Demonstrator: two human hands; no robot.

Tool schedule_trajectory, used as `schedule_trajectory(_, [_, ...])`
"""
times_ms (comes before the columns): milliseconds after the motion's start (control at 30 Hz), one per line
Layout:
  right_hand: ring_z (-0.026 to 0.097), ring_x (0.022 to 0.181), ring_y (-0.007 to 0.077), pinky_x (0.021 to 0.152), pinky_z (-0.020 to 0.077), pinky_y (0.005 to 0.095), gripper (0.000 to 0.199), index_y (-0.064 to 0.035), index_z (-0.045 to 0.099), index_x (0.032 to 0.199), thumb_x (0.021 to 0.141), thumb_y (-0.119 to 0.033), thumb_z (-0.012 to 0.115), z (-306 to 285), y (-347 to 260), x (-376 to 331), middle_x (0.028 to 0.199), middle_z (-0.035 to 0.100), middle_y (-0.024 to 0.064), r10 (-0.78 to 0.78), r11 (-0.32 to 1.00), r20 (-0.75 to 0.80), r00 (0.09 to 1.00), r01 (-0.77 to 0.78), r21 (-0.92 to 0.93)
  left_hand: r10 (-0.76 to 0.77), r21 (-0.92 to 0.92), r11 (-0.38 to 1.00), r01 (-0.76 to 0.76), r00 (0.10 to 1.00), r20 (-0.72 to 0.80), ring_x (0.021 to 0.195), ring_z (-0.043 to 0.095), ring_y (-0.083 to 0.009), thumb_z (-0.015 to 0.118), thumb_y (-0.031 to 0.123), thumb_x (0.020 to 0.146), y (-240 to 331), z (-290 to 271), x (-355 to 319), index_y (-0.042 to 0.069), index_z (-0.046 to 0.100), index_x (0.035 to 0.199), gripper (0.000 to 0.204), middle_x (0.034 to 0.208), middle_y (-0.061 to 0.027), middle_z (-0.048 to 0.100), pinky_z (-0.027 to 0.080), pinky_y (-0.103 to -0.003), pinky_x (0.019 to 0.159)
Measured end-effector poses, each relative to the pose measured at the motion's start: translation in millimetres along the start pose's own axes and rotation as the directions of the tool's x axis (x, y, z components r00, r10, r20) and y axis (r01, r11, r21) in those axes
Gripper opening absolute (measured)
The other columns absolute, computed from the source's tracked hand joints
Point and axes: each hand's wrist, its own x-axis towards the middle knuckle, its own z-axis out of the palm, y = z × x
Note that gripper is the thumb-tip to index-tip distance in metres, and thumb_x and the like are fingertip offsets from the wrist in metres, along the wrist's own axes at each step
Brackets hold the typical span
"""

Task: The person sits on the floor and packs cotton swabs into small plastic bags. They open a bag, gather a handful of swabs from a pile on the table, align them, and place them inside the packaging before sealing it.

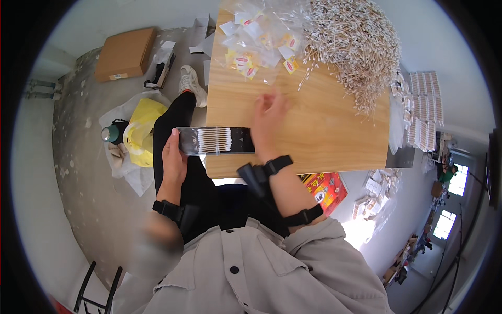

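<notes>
My left hand [172, 156] is closed on the left end of a long, narrow, dark shiny holder [241, 140]; whether it is a tray or a see-through sleeve I cannot tell. A row of white-tipped cotton swabs [214, 140] lies side by side in its middle. The holder spans from over my leg to the near left part of the table. My right hand [269, 107] hovers over the wooden table just beyond the holder's right end, blurred by motion. Its fingers look partly curled, but what is in them, if anything, cannot be made out.
A big heap of loose cotton swabs [355, 47] covers the table's far right. Clear plastic bags [266, 26] and yellow-and-white cards [243, 60] lie at the far left. Stacked swab packs [424, 99] stand beyond the right edge. A cardboard box [125, 54] and yellow bag [141, 128] rest on the floor.
</notes>
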Motion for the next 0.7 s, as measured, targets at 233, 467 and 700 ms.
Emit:
schedule_trajectory(233, [0.058,0.102,0.0354,0.081,0.0506,0.0445,0.042,-0.0017,0.055,0.123,0.084,-0.014,0.066,-28.5,40.4,113.5,0.116,0.049,0.0188,0.004,0.842,0.002,1.000,-0.002,-0.539,-0.018,-0.023,1.000,0.019,0.998,0.056,0.098,0.063,-0.0135,0.048,0.035,0.103,1.8,2.9,-3.2,0.006,0.063,0.110,0.033,0.105,-0.0024,0.067,0.046,-0.032,0.091])
schedule_trajectory(467, [0.062,0.094,0.0306,0.075,0.0513,0.0434,0.020,-0.0095,0.068,0.104,0.089,-0.022,0.063,-42.9,49.5,122.6,0.101,0.058,0.0106,-0.077,0.820,0.064,0.995,0.100,-0.564,-0.013,-0.021,1.000,0.015,0.996,0.092,0.099,0.062,-0.0131,0.049,0.033,0.103,1.0,5.3,-5.0,0.007,0.063,0.111,0.031,0.106,-0.0015,0.067,0.046,-0.032,0.093])
schedule_trajectory(700, [0.061,0.077,0.0139,0.064,0.0472,0.0282,0.015,-0.0035,0.068,0.101,0.094,-0.016,0.063,-72.1,27.1,66.8,0.096,0.058,0.0055,-0.062,0.998,-0.022,0.998,0.062,-0.002,-0.021,-0.096,0.995,0.023,1.000,0.019,0.090,0.061,-0.0091,0.050,0.028,0.103,2.7,5.5,-5.1,0.007,0.063,0.104,0.025,0.097,0.0006,0.066,0.047,-0.028,0.083])
